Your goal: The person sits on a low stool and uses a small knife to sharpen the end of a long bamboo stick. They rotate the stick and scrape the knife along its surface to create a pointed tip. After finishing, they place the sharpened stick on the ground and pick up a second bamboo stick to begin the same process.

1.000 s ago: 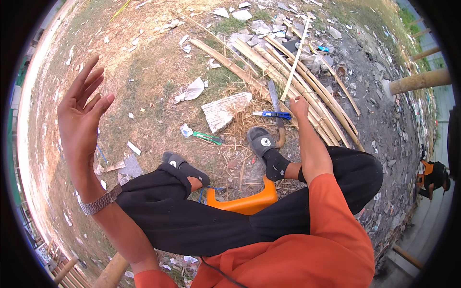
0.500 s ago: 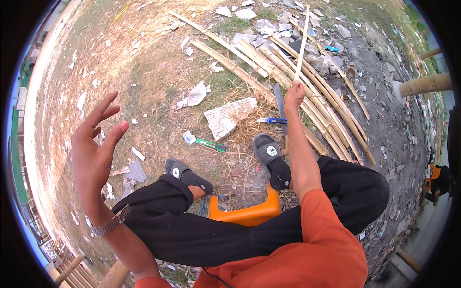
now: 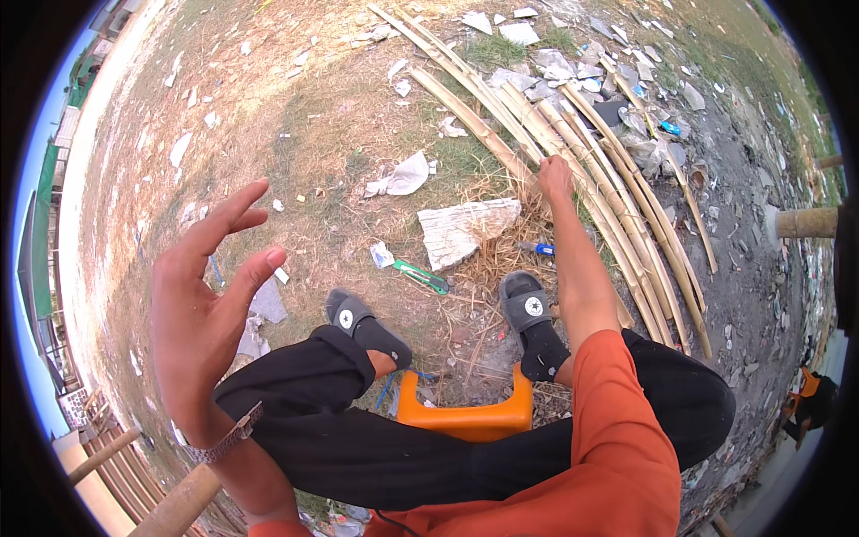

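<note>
My left hand (image 3: 210, 295) is raised at the left with thumb and fingers apart, holding nothing. A watch (image 3: 228, 434) circles its wrist. My right hand (image 3: 555, 177) reaches forward to the near left side of a bundle of split bamboo strips (image 3: 595, 183). Its fingers are closed on the near end of a thin bamboo strip (image 3: 465, 76), which points away to the far left beside another. The fingertips are partly hidden. A blue box cutter (image 3: 540, 248) lies just below my right forearm, partly covered by it. A green box cutter (image 3: 420, 277) lies in front of my feet.
A whitish, rough block (image 3: 467, 231) lies among straw shavings. An orange stool (image 3: 465, 419) shows between my legs. Crumpled white plastic (image 3: 403, 175) and scattered shards cover the ground. Thick bamboo poles (image 3: 805, 223) stand at the right.
The thin strip, which pointed straight away from my right hand, has swung left and down alongside the bundle. My left hand stays raised and open. The view has shifted slightly.
</note>
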`<state>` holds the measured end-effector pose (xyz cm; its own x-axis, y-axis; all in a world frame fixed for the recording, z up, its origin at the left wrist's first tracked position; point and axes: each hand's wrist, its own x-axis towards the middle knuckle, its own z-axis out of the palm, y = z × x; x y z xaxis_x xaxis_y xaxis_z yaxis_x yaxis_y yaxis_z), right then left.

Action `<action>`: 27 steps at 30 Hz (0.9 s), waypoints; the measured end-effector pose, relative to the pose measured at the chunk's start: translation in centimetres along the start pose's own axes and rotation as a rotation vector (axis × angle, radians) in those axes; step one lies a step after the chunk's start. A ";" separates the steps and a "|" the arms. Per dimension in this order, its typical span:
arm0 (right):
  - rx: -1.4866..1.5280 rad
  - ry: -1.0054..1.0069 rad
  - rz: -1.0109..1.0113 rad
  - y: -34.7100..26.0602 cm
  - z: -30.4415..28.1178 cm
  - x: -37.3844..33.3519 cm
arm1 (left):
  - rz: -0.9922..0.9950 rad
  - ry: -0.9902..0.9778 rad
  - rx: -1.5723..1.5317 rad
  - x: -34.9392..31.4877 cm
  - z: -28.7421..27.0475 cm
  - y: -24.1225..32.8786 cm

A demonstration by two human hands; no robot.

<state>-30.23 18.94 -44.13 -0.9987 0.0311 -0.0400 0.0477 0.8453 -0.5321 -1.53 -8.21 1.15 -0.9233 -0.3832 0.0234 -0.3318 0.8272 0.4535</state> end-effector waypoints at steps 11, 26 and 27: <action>0.079 -0.242 -0.140 -1.7 1.9 0.8 | 0.071 -0.017 -0.029 0.0 0.0 0.8; 0.833 -0.654 0.185 -9.7 1.6 -3.0 | 0.043 -0.043 -0.032 -0.6 -1.3 -0.3; 0.904 -0.654 0.208 -9.4 1.4 -2.9 | 0.053 -0.044 -0.025 -0.4 -1.2 -0.3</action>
<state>-27.81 10.11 -40.19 -0.7818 -0.3828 -0.4922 0.4717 0.1533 -0.8683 -0.82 -8.80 2.09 -0.9472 -0.3206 0.0089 -0.2781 0.8348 0.4751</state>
